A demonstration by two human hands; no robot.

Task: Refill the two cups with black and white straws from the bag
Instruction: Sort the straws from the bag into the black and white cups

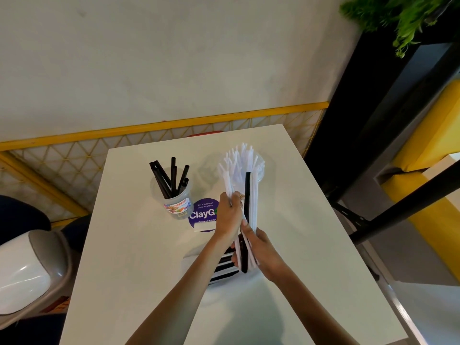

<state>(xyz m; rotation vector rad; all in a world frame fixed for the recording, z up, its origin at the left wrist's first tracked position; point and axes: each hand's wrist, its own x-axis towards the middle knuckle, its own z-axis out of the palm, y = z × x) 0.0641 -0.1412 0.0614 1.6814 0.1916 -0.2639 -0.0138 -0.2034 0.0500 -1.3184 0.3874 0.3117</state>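
Observation:
A clear plastic cup with several black straws stands on the white table, left of centre. A second clear cup full of white straws stands to its right, partly hidden by my hands. My right hand grips a mixed bundle of white straws and one black straw, held upright. My left hand pinches white straws in that bundle near its middle. The bag of straws lies on the table under my hands, mostly hidden.
A round purple sticker is on the table between the cups. A wall with a yellow rail stands behind the table. A white chair is at the left, black frame bars and a yellow bench at the right.

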